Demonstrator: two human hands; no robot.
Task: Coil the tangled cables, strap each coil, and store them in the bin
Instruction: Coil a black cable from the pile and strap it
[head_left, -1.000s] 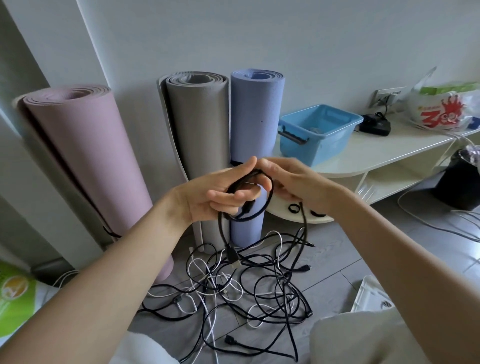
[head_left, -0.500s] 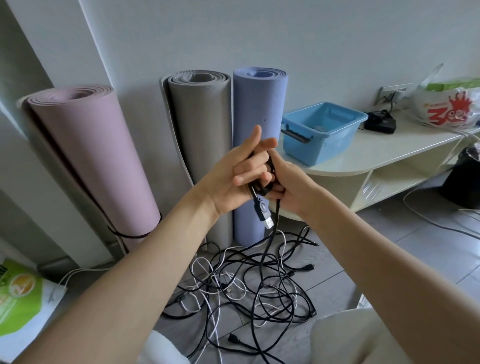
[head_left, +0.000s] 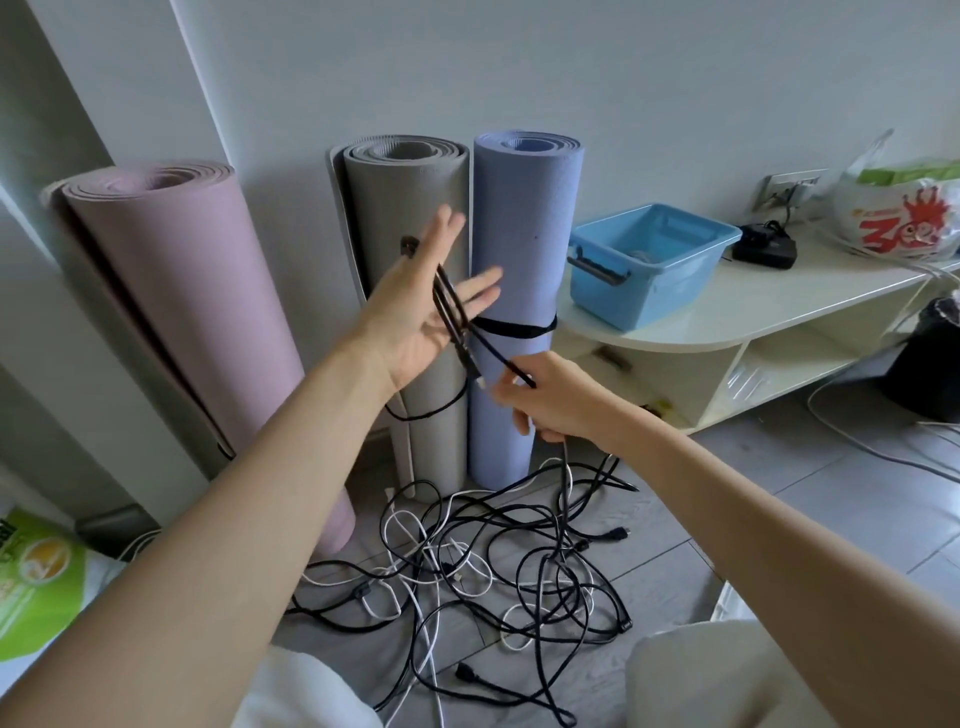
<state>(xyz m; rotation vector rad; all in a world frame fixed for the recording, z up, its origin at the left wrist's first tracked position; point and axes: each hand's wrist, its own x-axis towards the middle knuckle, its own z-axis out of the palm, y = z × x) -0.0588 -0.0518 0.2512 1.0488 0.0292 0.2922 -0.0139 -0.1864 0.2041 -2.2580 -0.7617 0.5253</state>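
My left hand is raised with straight, spread fingers, and loops of a black cable lie wrapped across its palm. A plug end hangs just below the palm. My right hand is lower and to the right and grips the same cable, which is stretched taut between the hands and drops from my fist to the floor. There a tangled pile of black and white cables lies spread on the grey tiles. The blue plastic bin stands on the white shelf unit to the right.
Three rolled mats lean on the wall: pink, grey and blue. A black adapter and a printed bag sit on the shelf. A black bin stands far right, a green bag at left.
My left hand has opened and lifted, fingers now spread with the cable looped over it. My right hand has pulled away down and right, drawing the cable taut. The view has tilted.
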